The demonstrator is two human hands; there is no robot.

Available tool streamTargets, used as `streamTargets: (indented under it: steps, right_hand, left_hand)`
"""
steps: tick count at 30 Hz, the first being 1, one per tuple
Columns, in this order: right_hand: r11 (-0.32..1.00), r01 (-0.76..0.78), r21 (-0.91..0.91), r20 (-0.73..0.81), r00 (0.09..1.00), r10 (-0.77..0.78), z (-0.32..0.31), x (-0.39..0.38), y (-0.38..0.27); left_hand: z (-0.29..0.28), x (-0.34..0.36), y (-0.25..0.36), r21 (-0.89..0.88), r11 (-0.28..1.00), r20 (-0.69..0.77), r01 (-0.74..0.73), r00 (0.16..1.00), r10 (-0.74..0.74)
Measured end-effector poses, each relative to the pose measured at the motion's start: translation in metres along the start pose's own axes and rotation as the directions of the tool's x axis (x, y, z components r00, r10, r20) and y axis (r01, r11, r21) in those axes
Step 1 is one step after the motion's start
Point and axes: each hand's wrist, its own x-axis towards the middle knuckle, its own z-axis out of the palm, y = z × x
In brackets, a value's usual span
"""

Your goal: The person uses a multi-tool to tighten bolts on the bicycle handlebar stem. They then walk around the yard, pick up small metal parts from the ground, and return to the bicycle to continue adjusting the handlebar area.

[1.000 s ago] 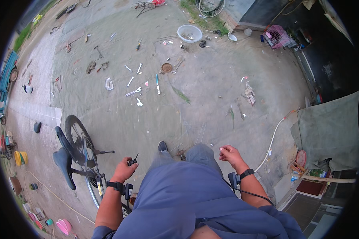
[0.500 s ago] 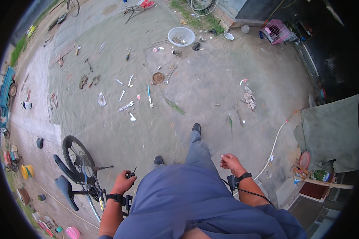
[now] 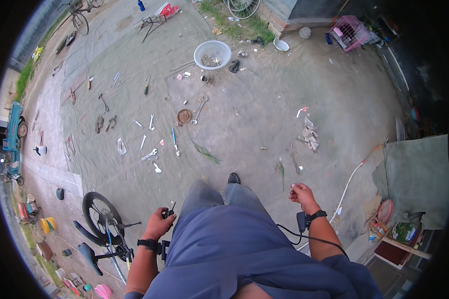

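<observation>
The left hand (image 3: 158, 224) is closed around a small black object (image 3: 169, 214) with a thin rod poking up from it, held beside the person's trouser leg (image 3: 200, 193). The right hand (image 3: 303, 196) hangs well apart on the other side, fingers loosely curled; I cannot tell whether it pinches anything. A dark band sits behind each hand, on the wrist.

Just left of the left hand a bicycle (image 3: 114, 239) takes up the ground, its saddle (image 3: 90, 258) farther out, blocking that side. Beyond it are a yellow bucket (image 3: 48, 225) and a blue-green cart (image 3: 12, 129).

Ahead of the left hand, loose tools litter the way: an adjustable wrench (image 3: 149, 155), a blue-handled tool (image 3: 174, 137) and smaller wrenches. Farther ahead lie a round brown dish (image 3: 184, 116) and a large wrench (image 3: 200, 110) beside it, then a pale basin (image 3: 196, 55) with small bits inside.

Ahead of the right hand lies a crumpled cloth (image 3: 310, 135). To that hand's right a pale hose (image 3: 351, 179) curves along the ground, with a grey-green sheet (image 3: 419, 179) past it. A pink cage (image 3: 349, 34) stands far ahead.
</observation>
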Motion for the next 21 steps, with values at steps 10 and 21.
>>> streamTargets:
  steps: [10,21]
  right_hand:
    - [0.995,-0.094,0.018,0.002,0.996,0.094,0.014,0.064,-0.071]
    - [0.999,0.002,-0.04,0.02,1.0,-0.001,0.08,0.171,-0.287]
  left_hand:
    - [-0.025,0.099,0.101,0.078,0.996,0.072,0.037,0.997,-0.042]
    - [-0.095,0.25,0.25,-0.064,0.997,0.106,0.031,0.994,-0.024]
